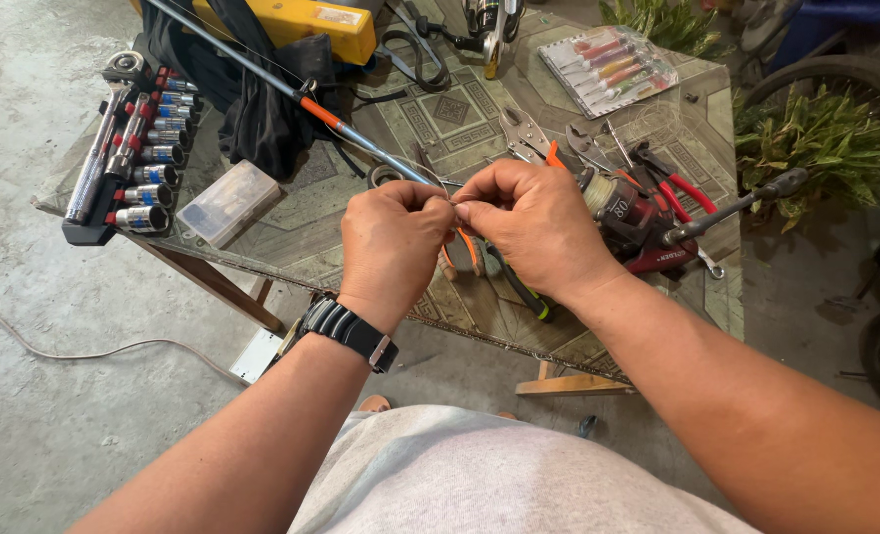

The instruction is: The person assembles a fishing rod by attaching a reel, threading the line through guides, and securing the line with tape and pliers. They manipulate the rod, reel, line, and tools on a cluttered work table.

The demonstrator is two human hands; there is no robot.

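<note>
Both hands meet above the counter (460, 109): the left hand (391, 247) and right hand (539, 227) each pinch thin fishing line (450, 201) between fingertips, keeping it taut just beside the red reel (648, 222).

Dark red and black fishing reel (648, 222) at right. Red-handled pliers (685, 188) far right. Socket set (133, 148) at left, silver with red bands. Desk (450, 109) patterned in grey-green squares. Black wristwatch (349, 331) near. Yellow case (302, 22) far.
</note>
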